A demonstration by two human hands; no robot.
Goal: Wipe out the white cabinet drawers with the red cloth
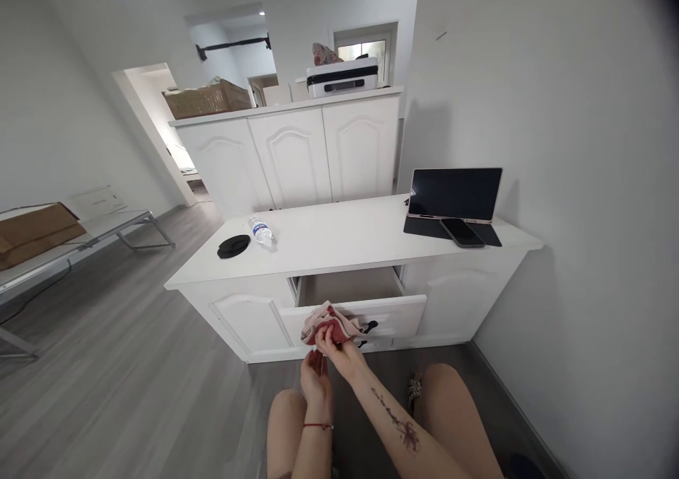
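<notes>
A pink-and-white cloth [344, 321] with red parts is bunched in front of the open drawer's white front panel [400, 316]. My right hand [337, 344] pinches its near lower side, fingers closed on the fabric. Just below and to the left, my left hand [315, 378] is raised with its fingers together at the cloth's lower edge; the fingertips are partly in shadow. The cloth covers part of the panel, and I cannot tell whether it touches it. A dark handle [371, 326] shows to its right. Behind the panel, the drawer's inside [350, 286] is visible.
On the white cabinet top [329, 238] are a black round item [233, 245], a plastic bottle [261, 231] lying down, a tablet [455, 192] and a phone [462, 233]. A taller cabinet [297, 153] stands behind. The wall [594, 182] closes off the right side.
</notes>
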